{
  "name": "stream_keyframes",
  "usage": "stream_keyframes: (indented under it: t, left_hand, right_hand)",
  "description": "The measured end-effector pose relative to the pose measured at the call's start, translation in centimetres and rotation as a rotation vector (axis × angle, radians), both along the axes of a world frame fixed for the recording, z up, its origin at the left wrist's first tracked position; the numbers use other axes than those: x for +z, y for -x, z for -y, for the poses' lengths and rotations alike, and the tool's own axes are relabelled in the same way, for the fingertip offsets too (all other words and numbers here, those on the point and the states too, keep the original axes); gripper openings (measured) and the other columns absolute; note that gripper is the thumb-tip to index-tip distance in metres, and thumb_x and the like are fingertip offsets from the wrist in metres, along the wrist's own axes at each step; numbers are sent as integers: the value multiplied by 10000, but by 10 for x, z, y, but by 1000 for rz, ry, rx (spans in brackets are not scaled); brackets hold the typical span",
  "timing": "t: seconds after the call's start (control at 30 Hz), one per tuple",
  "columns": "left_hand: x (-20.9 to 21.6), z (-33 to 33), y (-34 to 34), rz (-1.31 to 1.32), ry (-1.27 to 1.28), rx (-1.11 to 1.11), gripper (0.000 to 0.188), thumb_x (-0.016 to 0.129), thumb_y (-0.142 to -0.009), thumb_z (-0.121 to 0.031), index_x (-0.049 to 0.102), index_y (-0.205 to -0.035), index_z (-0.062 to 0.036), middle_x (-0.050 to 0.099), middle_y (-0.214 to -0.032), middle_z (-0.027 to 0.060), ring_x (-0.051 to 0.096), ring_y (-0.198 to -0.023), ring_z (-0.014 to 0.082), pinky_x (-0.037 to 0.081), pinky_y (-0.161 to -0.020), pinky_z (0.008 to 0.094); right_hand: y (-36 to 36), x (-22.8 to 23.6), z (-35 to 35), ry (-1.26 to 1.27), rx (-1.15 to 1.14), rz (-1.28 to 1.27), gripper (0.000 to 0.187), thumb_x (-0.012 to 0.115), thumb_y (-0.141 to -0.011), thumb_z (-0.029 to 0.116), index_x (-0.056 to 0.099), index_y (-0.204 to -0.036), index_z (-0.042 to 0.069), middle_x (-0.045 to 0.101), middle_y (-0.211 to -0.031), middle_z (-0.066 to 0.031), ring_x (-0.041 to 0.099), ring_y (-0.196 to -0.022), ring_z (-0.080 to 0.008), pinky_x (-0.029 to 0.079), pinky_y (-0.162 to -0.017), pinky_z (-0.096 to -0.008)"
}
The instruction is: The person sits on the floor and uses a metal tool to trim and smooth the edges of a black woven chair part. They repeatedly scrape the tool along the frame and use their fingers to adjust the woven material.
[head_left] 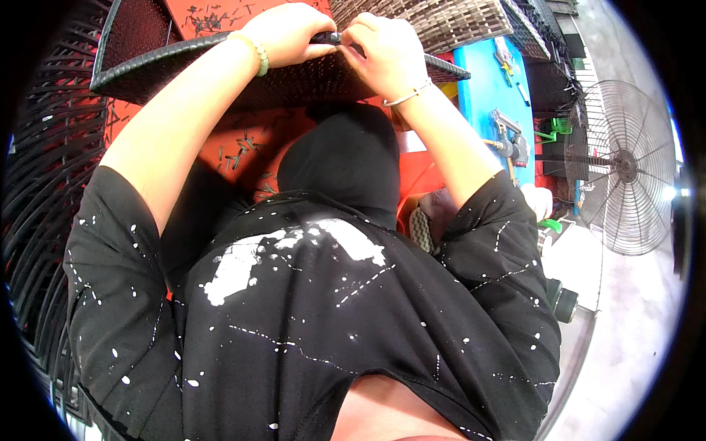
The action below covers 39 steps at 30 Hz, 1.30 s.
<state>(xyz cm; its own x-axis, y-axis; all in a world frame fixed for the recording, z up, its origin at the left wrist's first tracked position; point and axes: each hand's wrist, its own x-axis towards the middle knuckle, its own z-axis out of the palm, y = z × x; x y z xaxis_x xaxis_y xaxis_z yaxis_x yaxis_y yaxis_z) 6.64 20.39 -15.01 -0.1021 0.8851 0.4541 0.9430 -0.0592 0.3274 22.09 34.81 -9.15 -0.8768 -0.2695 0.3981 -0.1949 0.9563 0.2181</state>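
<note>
Both hands meet at the top of the head view, at the wrapped rim of a black woven wicker furniture piece [154, 65]. My left hand [283, 33], a pale beaded bracelet on its wrist, has its fingers pinched on the rim. My right hand [386, 55], with a thin bangle, is closed on the rim just beside it. A short dark length of strip or rim [326, 37] shows between the fingertips. The fingers hide the exact point where they grip. The woven panel hangs down below the hands, above my lap.
A brown-grey woven wicker piece [434, 26] stands behind my right hand. To the right, a blue table [478, 81] bears an air-powered gun [510, 138] and small tools. A large fan [625, 165] stands farther right. Black curved frames [44, 220] crowd the left. Black scraps litter the red surface [220, 140].
</note>
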Motion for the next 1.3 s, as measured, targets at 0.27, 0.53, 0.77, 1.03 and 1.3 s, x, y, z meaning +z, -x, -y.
stream_keyframes:
  t: [0.27, 0.53, 0.77, 1.03, 1.3]
  left_hand:
    - [8, 1, -4, 63, 24, -12, 292, 694, -856, -359, 710, -904, -72, 703, -873, 192, 670, -837, 402, 526, -778, 485]
    - [9, -3, -2, 58, 48, -2, 293, 697, -854, -360, 704, -884, -69, 701, -858, 191, 668, -820, 406, 526, -771, 488]
    - [11, -6, 16, 71, 17, 5, 292, 738, -819, -339, 714, -912, -63, 702, -870, 202, 671, -817, 409, 535, -762, 479]
    - [30, -14, 32, 139, 51, 10, 340, 765, -816, -343, 736, -1032, -83, 714, -931, 182, 684, -873, 376, 545, -811, 433]
    - [36, -19, 38, 147, 30, -12, 362, 770, -797, -332, 730, -1053, -80, 714, -956, 160, 683, -934, 330, 529, -863, 411]
  right_hand:
    - [1, -3, 4, -47, -9, -53, 112, 725, -794, 230, 659, -760, 146, 608, -786, -22, 655, -722, -231, 448, -717, -401]
    - [10, 12, -4, -246, 106, 64, 143, 779, -774, 213, 684, -820, 117, 642, -822, -44, 648, -751, -233, 478, -771, -376]
    - [37, 19, -15, -163, 220, 266, 98, 601, -842, 136, 621, -847, 41, 566, -858, -126, 594, -801, -303, 472, -784, -393]
    - [59, 39, -37, 193, 67, 354, 165, 745, -789, 166, 643, -852, 53, 635, -838, -136, 660, -795, -343, 535, -722, -414]
    - [82, 43, -59, 349, 112, 489, 192, 803, -741, 216, 699, -821, 76, 693, -806, -125, 688, -780, -315, 546, -723, -402]
